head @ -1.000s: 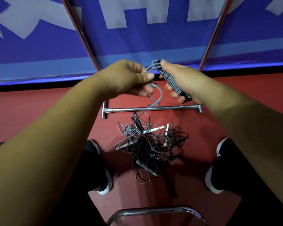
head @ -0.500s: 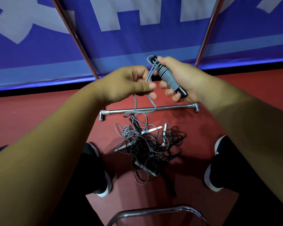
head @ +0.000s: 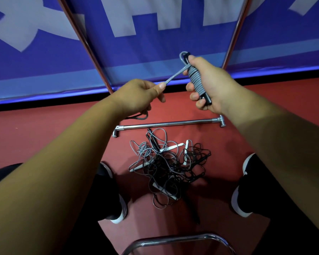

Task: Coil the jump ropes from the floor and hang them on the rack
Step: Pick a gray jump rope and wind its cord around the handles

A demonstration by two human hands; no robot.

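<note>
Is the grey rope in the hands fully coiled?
Partly: the rope wraps the handle in the right hand; the left hand pinches an unwound stretch.

1. The pile (head: 168, 166) is lying on the floor (head: 44, 137), between the left shoe (head: 118, 212) and the right shoe (head: 238, 201).
2. The bar (head: 168, 123) is lying just beyond the pile.
3. The left hand (head: 138, 96) and the right hand (head: 208, 85) are hanging above the bar, with a rope (head: 196, 80) running between them.
4. The banner (head: 155, 57) is standing farthest, behind two poles (head: 85, 45).
5. A rail (head: 175, 240) is sitting nearest.

Reaching forward, the left hand (head: 136, 96) pinches the rope (head: 175, 76) while the right hand (head: 210, 83) grips it.
</note>
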